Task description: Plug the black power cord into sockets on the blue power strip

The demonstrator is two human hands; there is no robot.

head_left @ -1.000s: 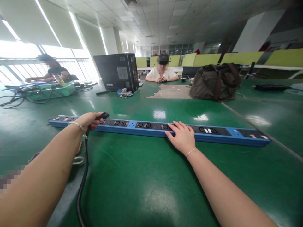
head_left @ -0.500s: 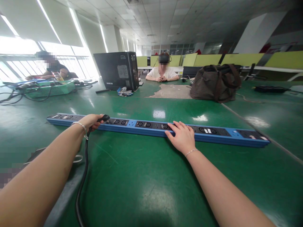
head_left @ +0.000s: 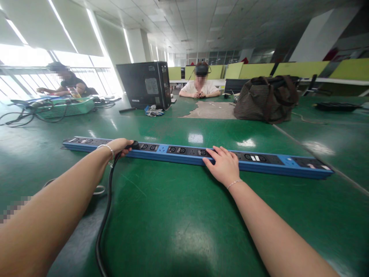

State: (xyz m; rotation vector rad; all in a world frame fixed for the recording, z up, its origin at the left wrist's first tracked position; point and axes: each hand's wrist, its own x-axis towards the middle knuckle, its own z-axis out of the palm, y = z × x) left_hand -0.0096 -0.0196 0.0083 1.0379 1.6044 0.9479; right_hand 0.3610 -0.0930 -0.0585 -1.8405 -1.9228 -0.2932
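Observation:
A long blue power strip [head_left: 184,158] with black socket panels lies across the green table in front of me. My left hand [head_left: 120,146] is closed around a black power plug [head_left: 134,145], held right at the strip's left part. Whether its pins sit in a socket is hidden. From the plug a thick black cord [head_left: 107,215] runs down towards the table's near side. Fingers spread, my right hand [head_left: 224,163] rests on the strip right of its middle, covering some of the sockets.
Beyond the strip stand a black computer case [head_left: 144,85], a crumpled glove [head_left: 154,111] and a brown bag [head_left: 263,100]. A green basket [head_left: 67,108] with cables is at the far left. One person [head_left: 200,86] sits opposite, another [head_left: 69,82] at the left.
My left hand and the plug have shifted slightly right in view, much as the whole scene has. The plug looks a little more level; my right hand stays on the strip.

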